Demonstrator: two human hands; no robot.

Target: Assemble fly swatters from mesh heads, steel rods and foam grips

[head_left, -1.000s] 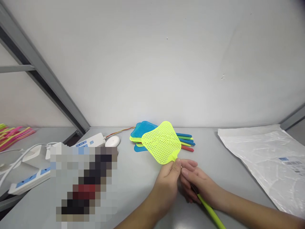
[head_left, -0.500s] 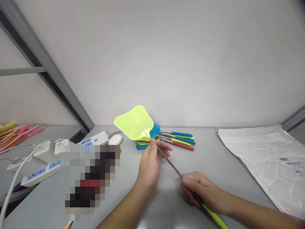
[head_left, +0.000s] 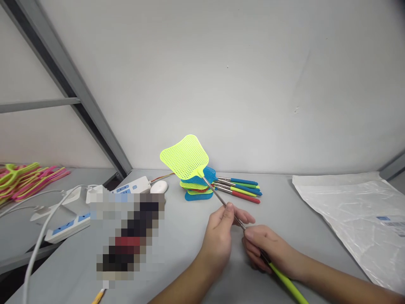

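Observation:
A yellow-green fly swatter (head_left: 186,157) with a thin metal shaft slants across the middle of the head view, its perforated head up and to the left. My left hand (head_left: 221,232) is closed on the shaft, with the thumb on top. Lower down, my right hand (head_left: 272,249) wraps the shaft close to the green handle, which runs off the bottom edge. Beyond the held swatter's head lies a pile of fly swatters (head_left: 199,196) in blue, yellow-green and red, partly hidden by it. Their handles (head_left: 245,190) point right.
At left stand white power strips (head_left: 68,228) with plugs and cables, beside a round white device (head_left: 158,186) and a pixelated dark object (head_left: 133,232). Pink and yellow strips (head_left: 34,179) lie far left. A white plastic mailer (head_left: 351,223) covers the right side; a wall rises behind.
My left hand has slid down the shaft from near the swatter's head towards my right hand. The right hand keeps its hold in nearly the same place. The view has shifted slightly.

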